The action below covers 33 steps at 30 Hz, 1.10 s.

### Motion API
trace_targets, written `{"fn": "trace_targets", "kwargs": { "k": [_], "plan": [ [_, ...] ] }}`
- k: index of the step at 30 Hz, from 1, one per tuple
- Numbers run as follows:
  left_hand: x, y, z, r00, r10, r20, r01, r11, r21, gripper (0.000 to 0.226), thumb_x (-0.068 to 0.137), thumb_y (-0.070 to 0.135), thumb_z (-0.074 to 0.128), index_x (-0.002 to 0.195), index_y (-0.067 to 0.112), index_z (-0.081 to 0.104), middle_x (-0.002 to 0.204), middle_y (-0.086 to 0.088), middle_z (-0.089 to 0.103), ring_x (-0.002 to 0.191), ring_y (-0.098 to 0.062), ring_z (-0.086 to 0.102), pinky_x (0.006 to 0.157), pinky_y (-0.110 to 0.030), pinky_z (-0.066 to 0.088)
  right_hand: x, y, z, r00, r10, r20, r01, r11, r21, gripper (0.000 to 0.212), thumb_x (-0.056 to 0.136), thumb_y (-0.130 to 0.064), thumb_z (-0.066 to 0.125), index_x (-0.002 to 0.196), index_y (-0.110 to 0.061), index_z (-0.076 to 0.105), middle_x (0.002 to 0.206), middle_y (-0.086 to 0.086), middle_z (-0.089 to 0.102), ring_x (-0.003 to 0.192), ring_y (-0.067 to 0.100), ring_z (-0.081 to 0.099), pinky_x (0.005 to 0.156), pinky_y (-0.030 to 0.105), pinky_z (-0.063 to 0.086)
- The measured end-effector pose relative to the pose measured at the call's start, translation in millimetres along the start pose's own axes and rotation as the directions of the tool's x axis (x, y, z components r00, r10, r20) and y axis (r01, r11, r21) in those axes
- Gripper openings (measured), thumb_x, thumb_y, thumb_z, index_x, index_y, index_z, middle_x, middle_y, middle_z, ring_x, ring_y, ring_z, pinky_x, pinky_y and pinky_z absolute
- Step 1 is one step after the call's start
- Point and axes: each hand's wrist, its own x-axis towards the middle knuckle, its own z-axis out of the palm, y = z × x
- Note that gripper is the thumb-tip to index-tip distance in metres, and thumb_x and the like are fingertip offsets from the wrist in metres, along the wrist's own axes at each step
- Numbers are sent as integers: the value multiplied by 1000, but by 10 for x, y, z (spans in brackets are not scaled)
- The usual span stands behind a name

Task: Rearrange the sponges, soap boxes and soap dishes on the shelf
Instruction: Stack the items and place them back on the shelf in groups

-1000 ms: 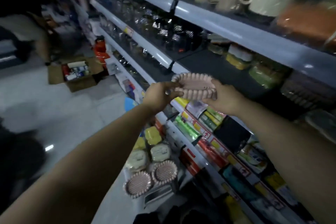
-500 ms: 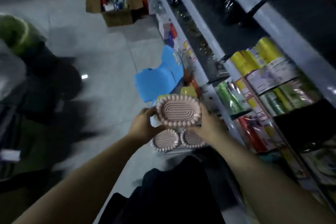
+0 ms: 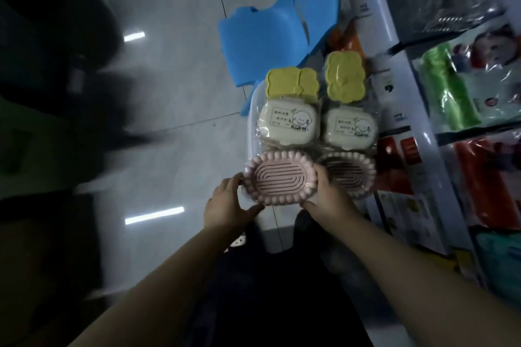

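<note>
Head view looks down at the low display by the shelf (image 3: pixel 392 45). Left hand (image 3: pixel 225 205) curls its fingers on the near left rim of a pink dish (image 3: pixel 279 177), thumb at the front edge; the right hand (image 3: pixel 324 194) clamps the dish's right rim, so both hands hold this one dish. It sits at the front left of a grid of wrapped goods, and whether it is already resting there or just above cannot be told. Beyond it lies a cream box (image 3: pixel 287 122), then a yellow box (image 3: pixel 291 84). To the right stand a second pink dish (image 3: pixel 349 175), a second cream box (image 3: pixel 349 129) and a second yellow box (image 3: pixel 345 80).

By my reading, the grid looks nearly sorted in matching pairs, row by row. What seems left is letting go of the held dish and squaring it with its twin. No sponges are plainly visible, so that part cannot be judged.
</note>
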Motion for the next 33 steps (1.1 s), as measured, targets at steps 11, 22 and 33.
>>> {"fn": "trace_targets", "kwargs": {
  "k": [11, 22, 33],
  "plan": [
    [159, -74, 73, 999, -32, 44, 29, 997, 66, 103, 71, 42, 78, 150, 23, 15, 149, -2, 36, 133, -22, 38, 104, -42, 43, 157, 90, 209, 997, -9, -81, 6, 999, -38, 84, 74, -20, 75, 142, -16, 26, 137, 16, 42, 125, 32, 44, 101, 45, 42],
    [-344, 842, 271, 771, 600, 212, -626, 656, 422, 58, 75, 40, 59, 129, 20, 55, 119, -1, 63, 105, -23, 61, 78, -36, 55, -162, 469, -369, 989, 88, -118, -107, 982, -157, 83, 78, -20, 72, 145, -21, 24, 151, 5, 27, 135, 26, 31, 108, 42, 36],
    [265, 1565, 639, 818, 333, 468, -559, 271, 784, 74, 98, 31, 37, 148, 0, -7, 158, -17, -4, 145, -31, 3, 114, -45, 16, 84, 1190, -674, 980, 192, -48, -197, 928, -317, 83, 78, -21, 70, 144, -17, 19, 149, 12, 27, 134, 31, 29, 108, 42, 33]
  ]
}}
